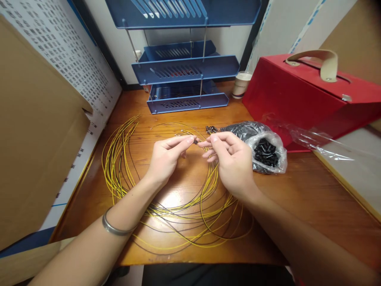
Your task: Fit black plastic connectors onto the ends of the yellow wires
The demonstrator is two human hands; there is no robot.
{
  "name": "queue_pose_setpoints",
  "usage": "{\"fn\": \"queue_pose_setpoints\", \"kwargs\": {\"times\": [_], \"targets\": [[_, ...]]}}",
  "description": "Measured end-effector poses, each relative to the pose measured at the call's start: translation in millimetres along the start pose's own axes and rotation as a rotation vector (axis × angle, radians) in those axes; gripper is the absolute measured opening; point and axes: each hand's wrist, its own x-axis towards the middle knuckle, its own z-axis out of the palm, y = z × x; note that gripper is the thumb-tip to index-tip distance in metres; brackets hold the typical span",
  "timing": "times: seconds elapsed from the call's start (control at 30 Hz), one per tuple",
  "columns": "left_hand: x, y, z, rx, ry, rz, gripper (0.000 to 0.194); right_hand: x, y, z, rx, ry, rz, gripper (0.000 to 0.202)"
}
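While the left hand (164,162) pinches a small black piece (195,142), whether the right hand (234,165) grips anything is unclear; slack fingertips could drop it among the wires (114,171).

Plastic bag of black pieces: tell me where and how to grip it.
Gather the loose rim of the plastic bag from above and the right, I'd say. Its open mouth faces the near side, showing black pieces, so closing the rim should limit spilling; the right hand sits just to its left.
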Motion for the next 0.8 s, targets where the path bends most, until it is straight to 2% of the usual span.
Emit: {"fn": "queue_pose_setpoints", "kwargs": {"times": [0.17,0.33,0.57,0.8], "targets": [[-3,3,2.4,0.095,0.069,0.069,0.019,-2,3,0,-0.011,0.005,0.015,0.021],[-6,3,4.1,0.245,0.074,0.187,0.017,-1,5,0,0.011,-0.039,0.072,0.022],[-9,0,6.1,0.349,0.139,0.304,0.015,-2,6,3,0.101,-0.083,0.131,0.021],[-11,-1,8.1,0.412,0.181,0.412,0.014,-4,7,9,0.228,-0.106,0.121,0.017]]}}
